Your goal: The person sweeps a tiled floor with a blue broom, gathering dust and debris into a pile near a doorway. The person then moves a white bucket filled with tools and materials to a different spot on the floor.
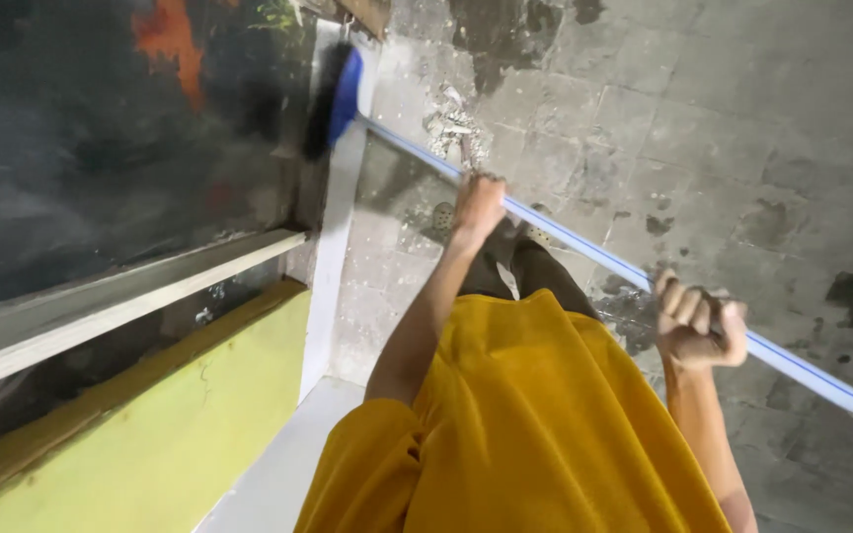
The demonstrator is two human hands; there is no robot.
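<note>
Grey floor tiles (703, 128) fill most of the view, old and blotched with dark stains. On one side stands a dark wall (101, 138) with an orange patch, and below it runs a yellow-green ledge (180, 424) with a white edge.

The person wears a yellow shirt (535, 424) and holds a long broom. Its handle (584, 252) is white with a blue stripe and runs slantwise across the floor. The left hand (478, 204) is wrapped around the handle, nearer the brush. The right hand (698, 321) is closed tight around the handle, nearer its far end. The brush head (340, 99) is blue with dark bristles, and it sits right where the floor meets the wall. A small heap of pale rubble (454, 118) lies just beside it on the tiles.

The picture is a bit blurry, so the bristles may or may not be touching the wall.

To sweep well here, keep both hands firm and well apart on the handle. Press the bristles down flat into the corner, then pull with short, gentle strokes so the dust stays together.
</note>
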